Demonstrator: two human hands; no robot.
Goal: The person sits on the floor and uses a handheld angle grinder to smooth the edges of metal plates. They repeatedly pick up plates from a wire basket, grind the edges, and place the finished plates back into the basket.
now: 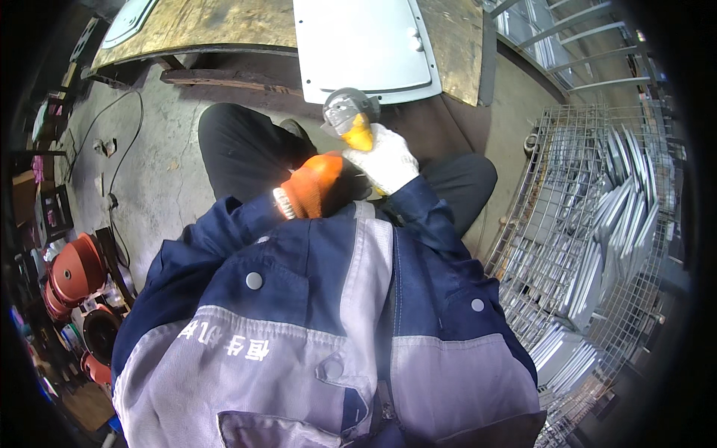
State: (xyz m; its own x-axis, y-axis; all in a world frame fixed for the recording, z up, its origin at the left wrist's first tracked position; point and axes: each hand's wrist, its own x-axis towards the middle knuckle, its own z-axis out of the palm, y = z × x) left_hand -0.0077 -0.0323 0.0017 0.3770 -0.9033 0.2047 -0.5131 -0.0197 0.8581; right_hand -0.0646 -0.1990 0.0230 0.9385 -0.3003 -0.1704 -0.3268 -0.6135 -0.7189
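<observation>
An angle grinder [359, 133] with a yellow body and a round grey head is held in front of me, between my knees and the table. My right hand [390, 160], in a white glove, is wrapped round its body. A bit of yellow also shows under that glove. Beside it my left hand [314, 184], in an orange glove, is closed with the fingers curled towards the right hand; what lies inside them is hidden. Just beyond the grinder's head is the near edge of a white panel [362, 48] with rounded corners and small holes along its border.
The panel lies on a worn wooden table [224, 26], with another pale panel [128, 22] at its far left. To my right stands a wire mesh cage [556, 160] with many thin metal plates. A black cable [113, 175] trails over the floor at left, near reddish round parts [77, 270].
</observation>
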